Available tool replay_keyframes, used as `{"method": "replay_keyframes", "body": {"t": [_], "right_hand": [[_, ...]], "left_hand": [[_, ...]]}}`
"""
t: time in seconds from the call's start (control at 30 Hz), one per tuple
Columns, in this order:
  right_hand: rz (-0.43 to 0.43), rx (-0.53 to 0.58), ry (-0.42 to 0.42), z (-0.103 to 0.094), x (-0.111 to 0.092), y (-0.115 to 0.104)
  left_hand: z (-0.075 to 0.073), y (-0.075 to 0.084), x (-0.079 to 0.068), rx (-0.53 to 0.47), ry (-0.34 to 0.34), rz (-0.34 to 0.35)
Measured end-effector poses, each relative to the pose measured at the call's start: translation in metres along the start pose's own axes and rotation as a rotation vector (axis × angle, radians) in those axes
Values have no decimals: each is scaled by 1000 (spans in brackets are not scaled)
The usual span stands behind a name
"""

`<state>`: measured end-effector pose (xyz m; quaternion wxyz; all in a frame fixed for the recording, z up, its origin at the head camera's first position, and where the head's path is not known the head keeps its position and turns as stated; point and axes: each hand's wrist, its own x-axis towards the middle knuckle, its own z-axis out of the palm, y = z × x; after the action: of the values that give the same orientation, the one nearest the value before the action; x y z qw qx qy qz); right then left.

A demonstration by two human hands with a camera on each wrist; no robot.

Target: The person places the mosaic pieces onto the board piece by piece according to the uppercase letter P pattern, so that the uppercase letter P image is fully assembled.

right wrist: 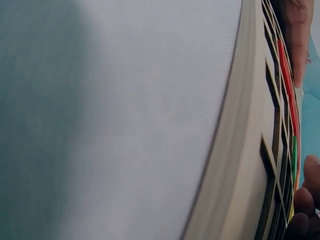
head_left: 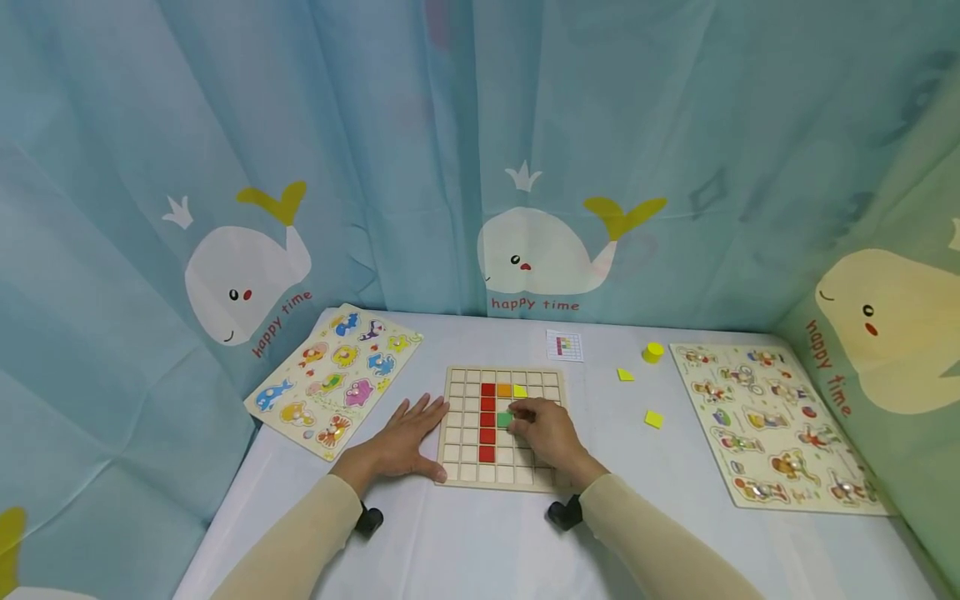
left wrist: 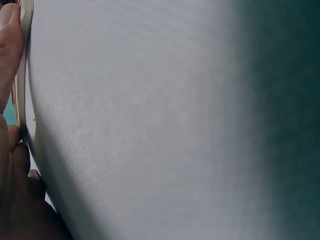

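Observation:
A wooden grid board (head_left: pixel 462 483) lies on the table. On it stand a column of red square tiles (head_left: pixel 487 419), an orange tile (head_left: pixel 504 390), a yellow tile (head_left: pixel 520 391) and a green tile (head_left: pixel 505 421). My left hand (head_left: pixel 396 442) rests spread along the board's left edge, with thumb and fingertips against it. Over the right half of the board, my right hand (head_left: pixel 551 433) has curled fingers, its thumb and index finger pinching the green tile at its right side. In the right wrist view, those fingertips (right wrist: pixel 302 200) show low at the edge beside the grid.
Behind the board lies a small pattern card (head_left: pixel 565 346). To the right are a yellow cylinder (head_left: pixel 652 353), a yellow triangular piece (head_left: pixel 625 375) and a yellow square tile (head_left: pixel 654 419). Picture puzzle boards lie at left (head_left: pixel 315 400) and right (head_left: pixel 750 450). Curtains enclose the table.

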<state>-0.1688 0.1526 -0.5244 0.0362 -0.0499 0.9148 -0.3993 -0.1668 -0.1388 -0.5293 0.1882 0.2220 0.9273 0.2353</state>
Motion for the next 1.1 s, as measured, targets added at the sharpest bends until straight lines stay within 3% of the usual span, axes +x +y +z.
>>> {"method": "replay_keyframes", "body": {"t": [0.27,0.4,0.63,0.8,1.1], "right_hand": [[-18,95,21,-26,-5,9],[-10,70,61,-50,-8,24],[99,-1,160,-95,-16,54],[97,-39,213,-122,-24,78],[160,-69,145,-149,-37,114]], "left_hand": [[0,1,-2,-1,-8,12],[2,1,-2,-19,-1,11],[2,0,0,-7,10,3],[1,-1,0,-7,11,3],[2,-1,2,-1,-2,-5]]}}
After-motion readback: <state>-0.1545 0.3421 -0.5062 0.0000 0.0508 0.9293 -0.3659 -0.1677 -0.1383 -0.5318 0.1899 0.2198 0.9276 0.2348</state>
